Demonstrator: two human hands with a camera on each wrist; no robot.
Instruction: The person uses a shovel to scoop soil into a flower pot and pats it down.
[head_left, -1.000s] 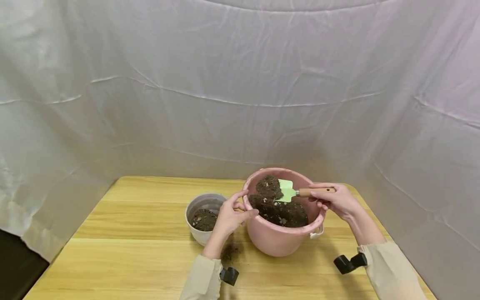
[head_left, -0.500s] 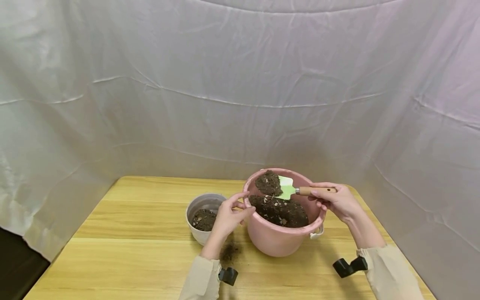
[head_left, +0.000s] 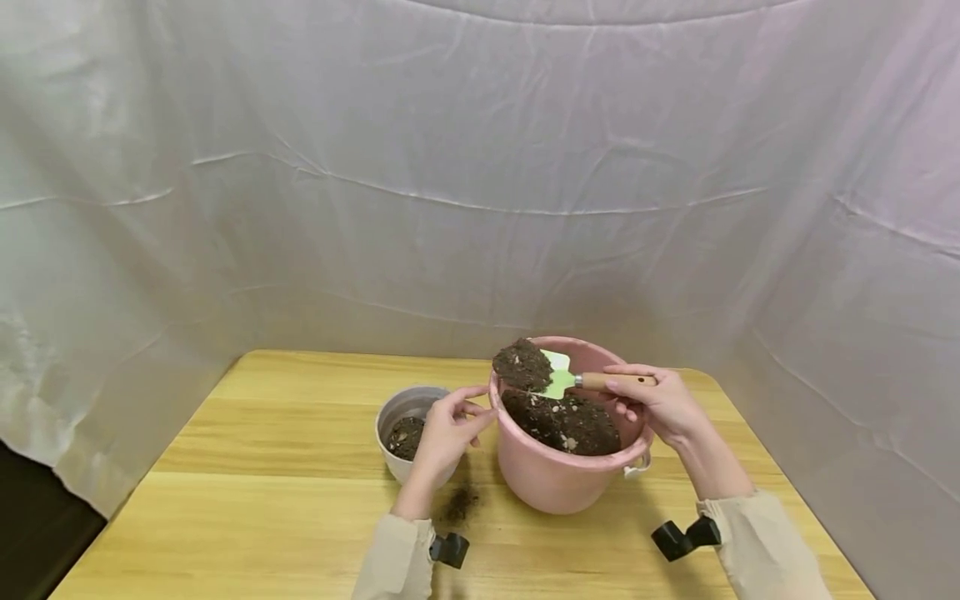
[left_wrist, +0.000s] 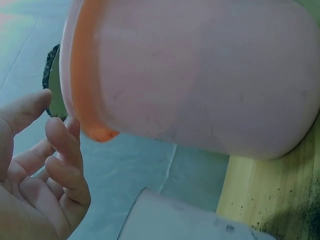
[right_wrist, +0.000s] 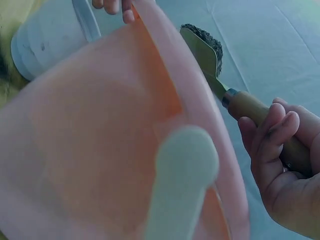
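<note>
Head view alone shows soil inside the pink bucket point(head_left: 570, 475). Right hand point(head_left: 660, 404) grasps the trowel point(head_left: 558, 382) above it; left hand point(head_left: 444, 433), fingers relaxed and holding nothing, is beside its rim. Wrist views hide the bucket's interior.

I find no writing, label, brand, number or sign that I can read in any of my three views. The pink bucket point(head_left: 558, 483), the white pot point(head_left: 397, 412), the trowel point(head_left: 558, 382) and the cloth backdrop point(head_left: 480, 167) all show plain surfaces with no print.
</note>
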